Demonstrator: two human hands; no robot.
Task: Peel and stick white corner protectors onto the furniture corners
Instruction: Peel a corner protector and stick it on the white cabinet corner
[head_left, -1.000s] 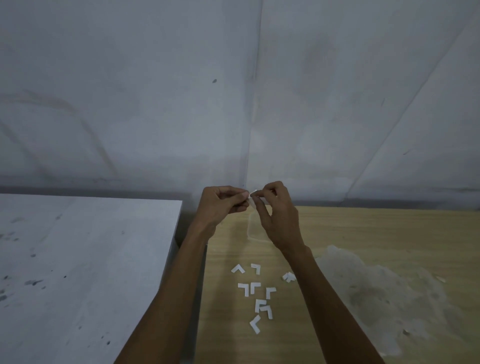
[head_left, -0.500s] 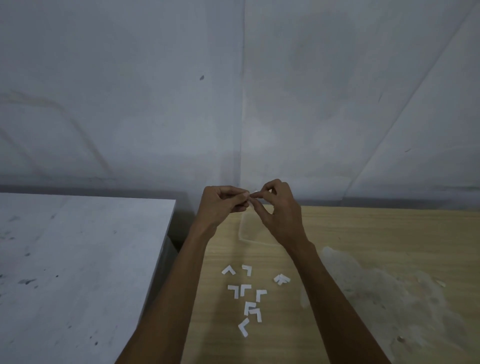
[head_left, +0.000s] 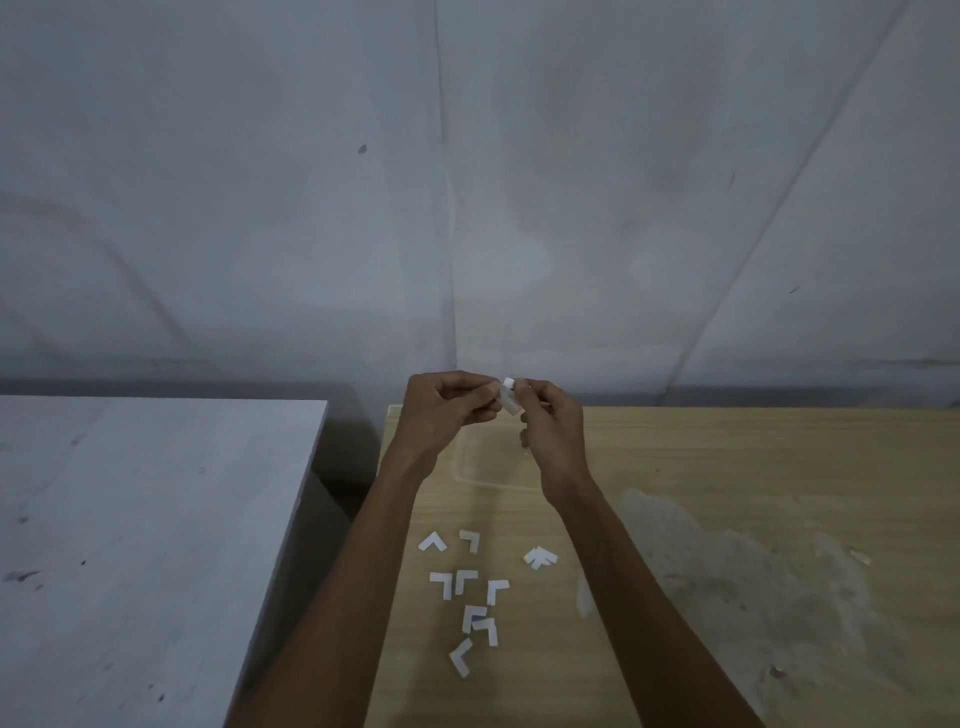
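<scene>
Wooden worktop (head_left: 753, 467) sitting under a grey wall | left hand (head_left: 447, 410) and right hand (head_left: 556, 431) pinching one corner protector (head_left: 510, 397) in curled fingers (head_left: 480, 388), seemingly peeling | loose protectors (head_left: 467, 592) lying below, waiting | none visibly stuck yet

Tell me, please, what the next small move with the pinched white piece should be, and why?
Probably draw the two hands apart to peel it: the left hand and right hand both pinch one corner protector above the wooden table, not yet on any corner.
</scene>
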